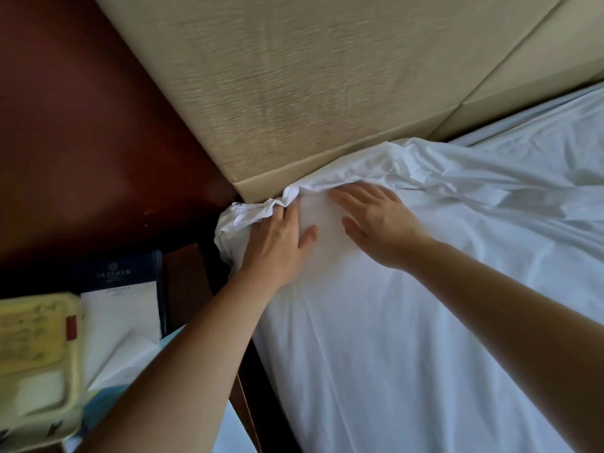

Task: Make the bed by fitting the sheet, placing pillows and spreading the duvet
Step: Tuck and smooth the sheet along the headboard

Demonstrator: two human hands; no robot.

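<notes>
Head view: hands [277, 246] [382, 230] flat on sheet [392, 354], tray [75, 361] blurred.

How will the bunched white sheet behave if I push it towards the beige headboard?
Likely floppy: the white fabric sheet is crumpled into soft folds at the corner. Probably light: it creases around the flat left hand and right hand. It may bunch against the beige padded headboard rather than slide.

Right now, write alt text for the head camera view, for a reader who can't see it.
Both hands press flat on a white sheet at the mattress corner, the left hand against bunched fabric at the edge, the right hand beside it. A beige padded headboard stands behind; a notepad lies on the dark bedside table at left.
</notes>
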